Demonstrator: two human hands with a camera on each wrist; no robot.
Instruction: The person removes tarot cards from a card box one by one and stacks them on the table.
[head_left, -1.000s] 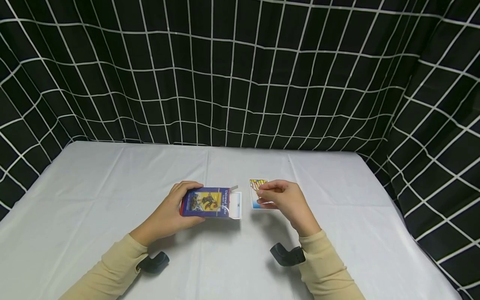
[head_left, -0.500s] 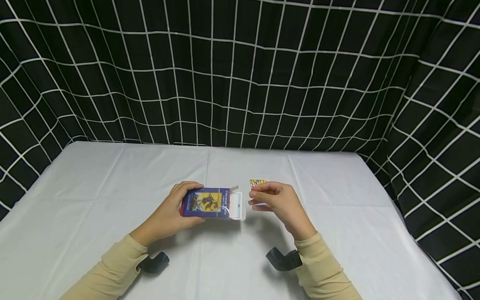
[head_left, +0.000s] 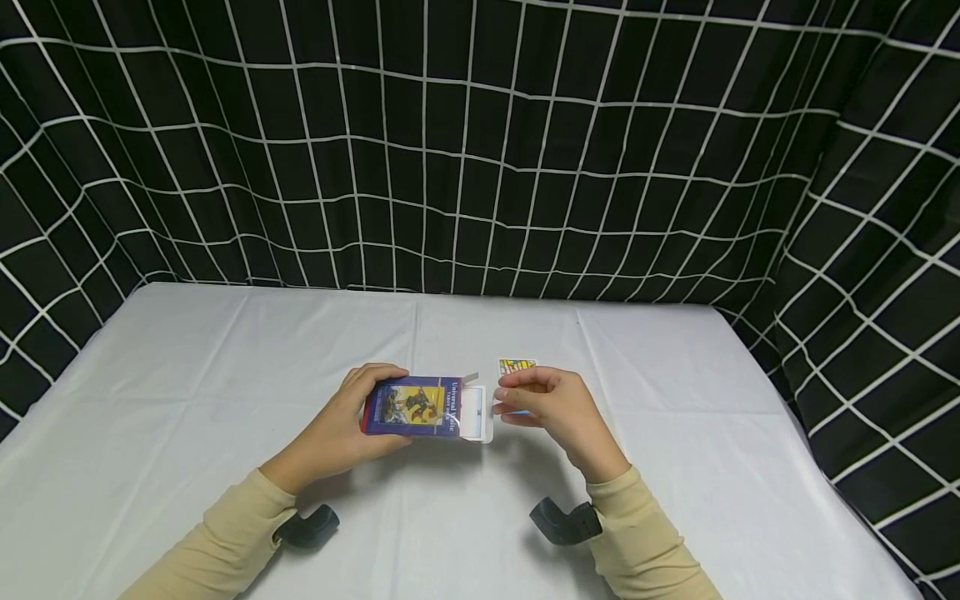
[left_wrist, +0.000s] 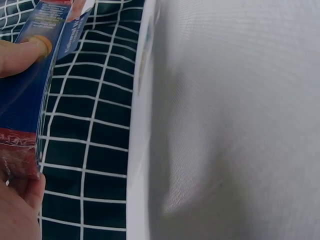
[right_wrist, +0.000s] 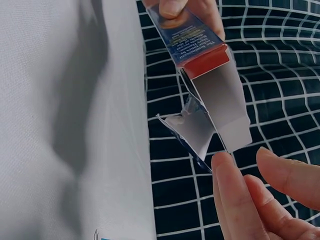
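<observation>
My left hand [head_left: 337,429] grips a blue tarot card box [head_left: 411,407], holding it sideways above the table with its end toward the right. The box's end stands open in the right wrist view, with a red edge, a pale flap [right_wrist: 235,135] and a smaller side flap [right_wrist: 200,131] folded out. My right hand [head_left: 555,412] has its fingertips right at the pale flap. Its thumb stands apart from the fingers in the right wrist view. A picture card [head_left: 516,364] with yellow and blue print lies beyond the right hand, which hides most of it.
A white cloth [head_left: 660,358] covers the table. Black curtains [head_left: 405,167] with a white grid hang behind it and at both sides. A dark camera mount [head_left: 566,522] sits on the right wrist, another camera mount [head_left: 309,527] on the left.
My right hand has moved left from over the picture card to the box's open end. The pale flap reaches slightly farther out. The left hand and box have barely moved.
</observation>
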